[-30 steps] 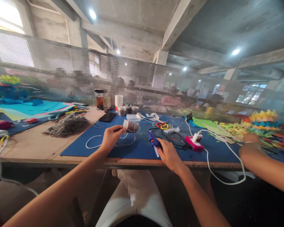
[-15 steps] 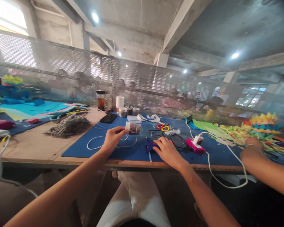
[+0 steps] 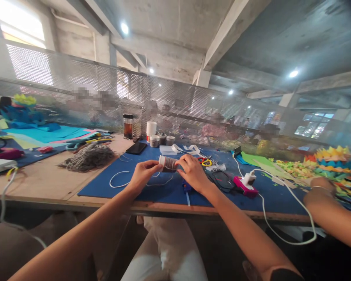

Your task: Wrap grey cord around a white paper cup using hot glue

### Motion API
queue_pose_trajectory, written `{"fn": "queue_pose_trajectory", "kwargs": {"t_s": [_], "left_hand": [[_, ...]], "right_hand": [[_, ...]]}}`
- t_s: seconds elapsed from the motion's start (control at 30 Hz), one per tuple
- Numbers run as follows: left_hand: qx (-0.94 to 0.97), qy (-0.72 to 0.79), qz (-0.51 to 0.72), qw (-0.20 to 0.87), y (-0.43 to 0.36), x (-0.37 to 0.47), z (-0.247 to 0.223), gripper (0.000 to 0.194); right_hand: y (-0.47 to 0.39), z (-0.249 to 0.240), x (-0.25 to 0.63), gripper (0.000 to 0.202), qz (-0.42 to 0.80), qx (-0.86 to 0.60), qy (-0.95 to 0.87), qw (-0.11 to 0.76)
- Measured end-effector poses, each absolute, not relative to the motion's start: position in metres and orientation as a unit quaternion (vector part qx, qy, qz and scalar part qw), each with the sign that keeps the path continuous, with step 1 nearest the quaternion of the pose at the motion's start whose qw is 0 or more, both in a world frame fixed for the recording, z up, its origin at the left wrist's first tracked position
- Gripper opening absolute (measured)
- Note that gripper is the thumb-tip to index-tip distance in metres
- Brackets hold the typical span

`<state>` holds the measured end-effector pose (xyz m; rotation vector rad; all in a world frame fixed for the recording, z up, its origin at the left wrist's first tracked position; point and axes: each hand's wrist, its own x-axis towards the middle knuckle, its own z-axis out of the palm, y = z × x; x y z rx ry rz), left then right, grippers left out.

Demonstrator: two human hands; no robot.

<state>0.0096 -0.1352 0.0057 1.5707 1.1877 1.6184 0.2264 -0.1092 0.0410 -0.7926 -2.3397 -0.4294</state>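
Above the blue mat (image 3: 96, 187), a small white cup-like cylinder wrapped in grey-brown cord (image 3: 169, 164) is held on its side. My left hand (image 3: 144, 173) pinches its white end. Against its other end rest the closed fingers of my right hand (image 3: 191, 171). A pale cord (image 3: 118, 179) lies in a loose curve to the left, partly behind my left hand. Below my right hand sits a blue glue gun (image 3: 186, 186), partly covered, with a whitish glue stick pointing at the table edge.
Scissors with red and yellow handles (image 3: 206, 162) lie behind my right hand. A pink power strip (image 3: 245, 187) with a white cable stands to the right. A grey yarn bundle (image 3: 89, 157), phone (image 3: 136, 148) and tea jar (image 3: 128, 125) are left. Another person's arm (image 3: 336, 203) reaches in at right.
My right hand has left the glue gun and moved up and left to the cylinder. My left hand keeps its hold, and the cylinder sits slightly lower.
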Motion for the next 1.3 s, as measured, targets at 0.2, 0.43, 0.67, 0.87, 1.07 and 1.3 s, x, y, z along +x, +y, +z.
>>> {"fn": "queue_pose_trajectory", "kwargs": {"t_s": [0.2, 0.43, 0.67, 0.87, 1.07, 1.3], "left_hand": [[0.588, 0.458, 0.601, 0.288, -0.139, 0.011, 0.009, 0.032], [0.614, 0.453, 0.582, 0.279, -0.138, 0.012, 0.009, 0.033], [0.630, 0.450, 0.573, 0.271, -0.141, 0.013, 0.010, 0.029], [0.634, 0.446, 0.570, 0.272, -0.141, 0.013, 0.011, 0.030], [0.642, 0.442, 0.568, 0.265, -0.142, 0.014, 0.012, 0.027], [0.645, 0.441, 0.564, 0.268, -0.141, 0.014, 0.010, 0.028]], "right_hand": [[-0.106, 0.044, 0.224, 0.009, -0.121, -0.288, -0.885, 0.344], [-0.102, 0.058, 0.217, 0.008, 0.054, -0.270, -0.867, 0.416], [-0.083, 0.059, 0.206, 0.021, 0.182, -0.280, -0.827, 0.453], [-0.071, 0.054, 0.203, 0.027, 0.201, -0.298, -0.811, 0.462], [-0.068, 0.054, 0.201, 0.023, 0.187, -0.308, -0.809, 0.464], [-0.067, 0.053, 0.200, 0.020, 0.181, -0.314, -0.808, 0.465]]}}
